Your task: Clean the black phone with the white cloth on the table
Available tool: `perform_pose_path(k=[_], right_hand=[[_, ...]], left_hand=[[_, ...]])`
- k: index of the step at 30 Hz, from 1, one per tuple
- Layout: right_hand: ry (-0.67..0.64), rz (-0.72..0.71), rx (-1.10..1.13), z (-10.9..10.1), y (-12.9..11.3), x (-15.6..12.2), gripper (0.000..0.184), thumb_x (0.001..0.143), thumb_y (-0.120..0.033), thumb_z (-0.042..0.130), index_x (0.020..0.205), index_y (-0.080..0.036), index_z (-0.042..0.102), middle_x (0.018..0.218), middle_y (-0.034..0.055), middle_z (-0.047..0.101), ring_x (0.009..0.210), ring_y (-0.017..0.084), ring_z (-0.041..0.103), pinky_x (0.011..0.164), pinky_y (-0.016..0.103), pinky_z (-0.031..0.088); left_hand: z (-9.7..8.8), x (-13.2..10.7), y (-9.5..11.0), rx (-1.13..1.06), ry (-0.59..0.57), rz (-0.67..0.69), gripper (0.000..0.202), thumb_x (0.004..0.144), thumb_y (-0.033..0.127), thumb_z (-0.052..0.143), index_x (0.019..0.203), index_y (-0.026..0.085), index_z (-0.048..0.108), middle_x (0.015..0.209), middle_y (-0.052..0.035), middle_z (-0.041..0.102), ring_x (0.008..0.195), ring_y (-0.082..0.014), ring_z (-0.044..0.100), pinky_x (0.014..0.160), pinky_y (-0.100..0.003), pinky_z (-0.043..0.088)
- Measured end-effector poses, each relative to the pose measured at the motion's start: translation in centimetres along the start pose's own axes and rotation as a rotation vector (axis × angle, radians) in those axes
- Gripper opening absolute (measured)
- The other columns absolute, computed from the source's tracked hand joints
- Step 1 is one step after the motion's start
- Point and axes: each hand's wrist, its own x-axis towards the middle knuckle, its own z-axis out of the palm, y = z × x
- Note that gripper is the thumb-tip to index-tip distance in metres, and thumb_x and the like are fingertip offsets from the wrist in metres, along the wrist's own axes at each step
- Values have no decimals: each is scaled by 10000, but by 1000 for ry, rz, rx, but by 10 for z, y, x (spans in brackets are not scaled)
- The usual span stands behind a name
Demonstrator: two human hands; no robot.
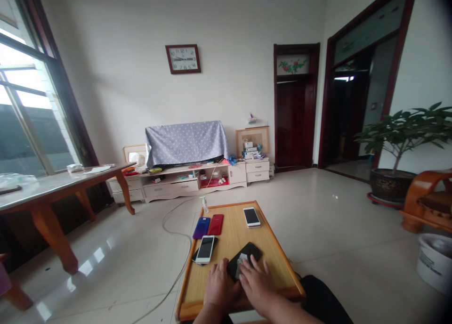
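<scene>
A black smartphone [253, 252] lies at a slant near the front of a small wooden table [233, 220]. My left hand [219, 286] is closed on the phone's near left end, its thumb partly hidden. My right hand [256, 281] holds a small light-grey cloth [240, 263] against the phone's surface, fingers bent over it. To the left, a white phone [205, 248] rests on top of a dark phone [197, 258]. Behind them lie a blue-purple phone [201, 228] and a red phone [215, 224]. Another white phone [252, 217] sits at the far right of the tabletop.
A clear pump bottle [205, 204] stands at the table's far left corner. One cable [165, 225] runs over the floor on the left. A larger table [70, 182] is by the window; a potted plant [393, 182] and white bucket [436, 263] are at right.
</scene>
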Motion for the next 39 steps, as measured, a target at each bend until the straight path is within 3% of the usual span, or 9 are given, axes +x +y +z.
perform_pose_path(k=[3, 7, 10, 13, 17, 24, 31, 34, 39], right_hand=[[-4, -68, 12, 4, 1, -8, 520, 1051, -484, 221, 1506, -397, 459, 1589, -31, 427, 1543, 289, 201, 1224, 610, 27], [90, 115, -19, -6, 18, 0, 558, 1051, -493, 182, 1485, -355, 505, 1584, -5, 434, 1541, 356, 181, 1189, 704, 22], [115, 168, -36, -8, 15, 4, 601, 1052, -469, 130, 1481, -312, 521, 1592, 14, 417, 1537, 379, 181, 1172, 739, 56], [53, 61, -25, 2, -2, -2, 570, 1049, -481, 158, 1465, -367, 530, 1573, -21, 444, 1526, 335, 248, 1205, 678, 108], [-50, -79, 12, 11, -10, -7, 549, 1043, -491, 163, 1470, -431, 504, 1575, -54, 428, 1527, 338, 240, 1196, 705, 107], [116, 186, -132, -6, 19, 13, 593, 1036, -496, 146, 1445, -374, 557, 1569, -50, 430, 1523, 374, 233, 1169, 742, 158], [24, -45, -36, 36, -13, 13, 499, 1046, -484, 210, 1364, -498, 594, 1472, -94, 540, 1469, 349, 365, 1170, 737, 175], [31, -61, -51, 20, 1, 14, 512, 1041, -567, 205, 1401, -488, 561, 1508, -85, 501, 1492, 357, 315, 1168, 741, 161], [120, 170, -103, -20, 32, 23, 586, 1046, -548, 168, 1470, -359, 526, 1583, -25, 420, 1523, 382, 224, 1161, 736, 167]], left_hand=[[-2, 0, 1, 1, -7, -1, 664, 761, 474, 644, 1360, 232, 491, 1357, -89, 622, 1287, -273, 526, 1123, -349, 347], [0, 0, 0, 11, 4, -8, 691, 719, 392, 672, 1366, 226, 497, 1381, -99, 608, 1328, -282, 502, 1142, -350, 334], [3, 0, -4, 2, 24, -6, 697, 705, 361, 683, 1365, 226, 502, 1377, -102, 610, 1316, -280, 511, 1137, -348, 343], [5, 1, -8, -16, 47, 7, 648, 727, 390, 670, 1336, 222, 525, 1337, -102, 629, 1277, -269, 537, 1110, -333, 367], [7, 1, -13, -13, 54, 20, 602, 751, 451, 639, 1294, 208, 550, 1258, -111, 655, 1204, -265, 570, 1055, -337, 406], [8, 2, -13, 14, 52, 31, 702, 658, 354, 669, 1328, 202, 526, 1290, -108, 636, 1226, -271, 544, 1082, -342, 366], [-3, 4, -10, 32, -47, 25, 600, 717, 352, 608, 1298, 221, 541, 1278, -83, 646, 1185, -265, 548, 1023, -340, 395], [-2, 2, -7, 24, -21, 14, 581, 732, 417, 614, 1273, 213, 555, 1252, -92, 648, 1180, -277, 543, 1033, -358, 390], [4, 1, -3, 19, 17, -6, 641, 656, 384, 665, 1265, 218, 555, 1222, -88, 649, 1167, -277, 546, 1021, -352, 386]])
